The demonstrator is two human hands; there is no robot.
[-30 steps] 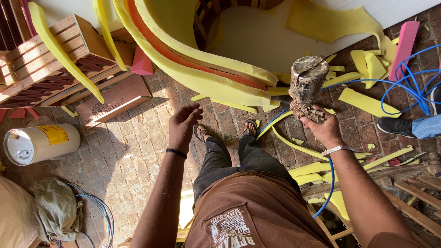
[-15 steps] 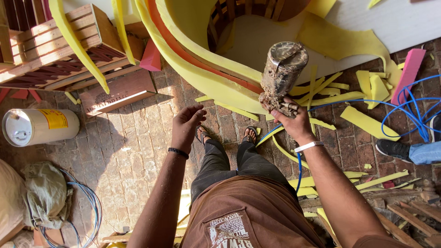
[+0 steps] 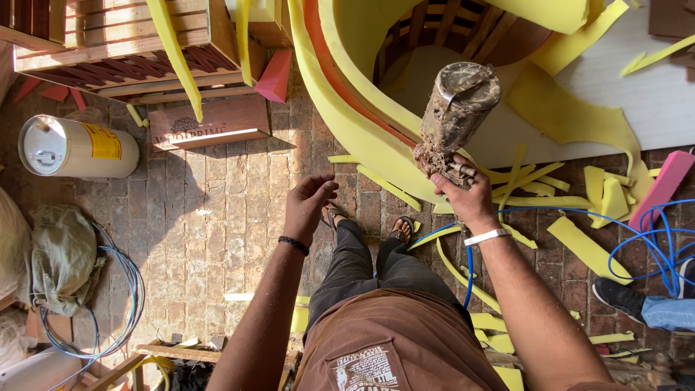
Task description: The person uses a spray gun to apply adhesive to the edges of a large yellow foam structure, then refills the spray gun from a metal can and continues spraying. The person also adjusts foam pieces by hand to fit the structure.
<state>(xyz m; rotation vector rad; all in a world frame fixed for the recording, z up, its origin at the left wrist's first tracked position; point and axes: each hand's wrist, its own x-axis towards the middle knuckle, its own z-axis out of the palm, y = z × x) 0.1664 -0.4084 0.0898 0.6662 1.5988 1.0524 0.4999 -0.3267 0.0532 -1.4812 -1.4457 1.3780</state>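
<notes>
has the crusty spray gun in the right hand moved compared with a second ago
Yes. The right hand has carried the glue-crusted spray gun up and forward: it was over the brick floor beside the curved yellow foam, and now its cup overlaps the foam-lined frame's opening.

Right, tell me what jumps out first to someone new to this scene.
The right hand holds up a grimy, glue-caked spray gun at centre, before a big curved band of yellow foam. The left hand hangs empty over the brick floor. A white canister lies far left.

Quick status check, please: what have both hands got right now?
Right hand grips crusted spray gun, raised. Left hand empty, fingers curled. Yellow foam just ahead.
</notes>
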